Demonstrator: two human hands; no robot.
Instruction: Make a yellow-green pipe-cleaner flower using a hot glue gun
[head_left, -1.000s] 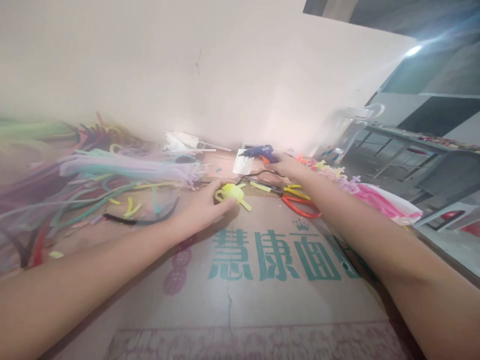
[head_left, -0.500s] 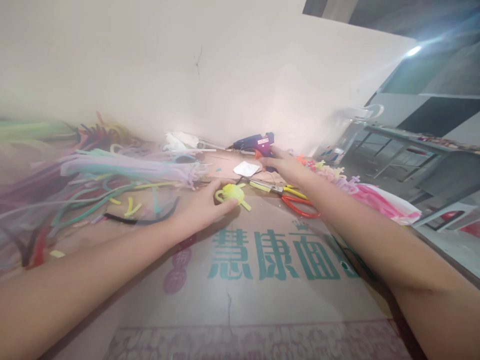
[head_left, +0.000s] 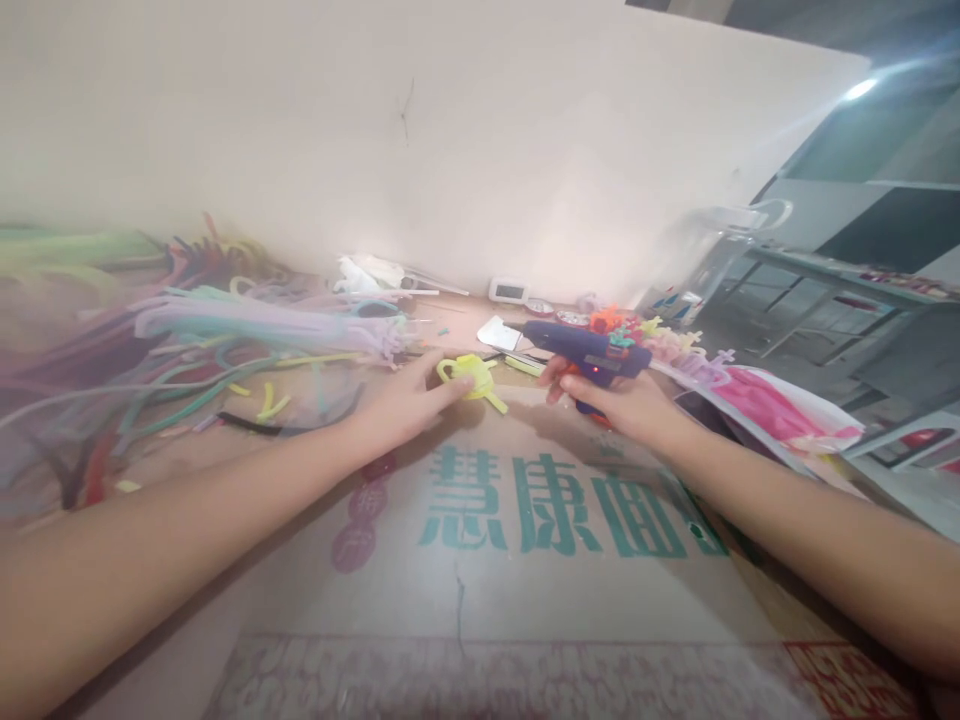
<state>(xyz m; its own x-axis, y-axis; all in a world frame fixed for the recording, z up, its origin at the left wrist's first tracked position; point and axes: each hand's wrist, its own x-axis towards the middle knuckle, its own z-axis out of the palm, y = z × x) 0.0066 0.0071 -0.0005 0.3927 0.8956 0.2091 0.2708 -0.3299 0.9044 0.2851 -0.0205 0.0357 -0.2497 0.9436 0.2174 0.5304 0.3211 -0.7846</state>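
Between the thumb and fingers of my left hand [head_left: 420,395] is a small yellow pipe-cleaner shape [head_left: 469,375], with a loop on its left side and a short strip sticking out at lower right. My right hand [head_left: 611,395] is closed around the handle of a dark blue glue gun [head_left: 589,345]. A small red light glows on the gun's body, and its nozzle points left over a white piece of paper [head_left: 499,333]. The gun is apart from the yellow shape. Scissors lie partly hidden behind the gun and my right hand.
Bundles of pastel pipe cleaners [head_left: 277,325] and loose cut pieces cover the left side. A small white digital display [head_left: 508,290] stands by the wall. Colourful pipe-cleaner flowers [head_left: 667,340] and a pink bundle [head_left: 780,405] lie at right. Printed sheeting [head_left: 525,600] covers the front.
My right hand has lifted the glue gun off its spot by the wall and brought it nearer and to the right. My left hand keeps the yellow shape in nearly the same place.
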